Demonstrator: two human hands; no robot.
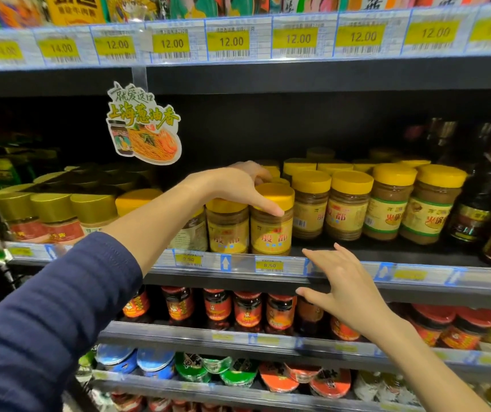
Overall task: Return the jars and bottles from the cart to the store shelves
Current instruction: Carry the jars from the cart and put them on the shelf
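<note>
A yellow-lidded jar (271, 230) of brown paste with a yellow label stands at the front edge of the middle shelf (342, 264). My left hand (238, 185) reaches over it from the left, thumb on its front and fingers curled over the lid's back. More yellow-lidded jars (348, 206) stand in rows to its right and one (227, 226) right beside it on the left. My right hand (342, 283) hovers open, fingers spread, in front of the shelf's price rail below and to the right of the jar. No cart is in view.
Gold-lidded jars (57, 215) fill the shelf's left part and dark sauce bottles (476, 206) its right end. A hanging paper promo sign (143, 126) dangles above my left arm. Red-labelled jars (247, 310) line the shelf below. Price tags run along the upper shelf edge (232, 40).
</note>
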